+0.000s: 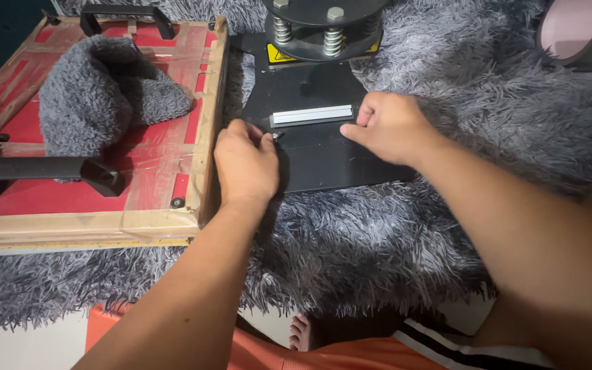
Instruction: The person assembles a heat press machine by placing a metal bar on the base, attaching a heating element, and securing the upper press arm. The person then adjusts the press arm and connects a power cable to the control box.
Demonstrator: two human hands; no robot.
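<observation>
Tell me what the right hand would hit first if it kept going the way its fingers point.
The right hand points left along the black base plate. Going straight on, it would most likely meet the white strip at its fingertips first, then the left hand. Depth is hard to judge.

The left hand (pixel 244 164) rests curled at the edge of a black metal base plate (pixel 323 164) lying on a shaggy grey rug (pixel 378 240), its fingertips pinching a small screw (pixel 277 136), while the right hand (pixel 388 127) presses on the end of a pale flat bar (pixel 312 115) set across the plate. Behind the plate stands a round black part with steel springs (pixel 327 31). To the left lies a red board with a wooden frame (pixel 203 137), carrying a grey fuzzy cloth (pixel 104 89) and black handles (pixel 42 169).
</observation>
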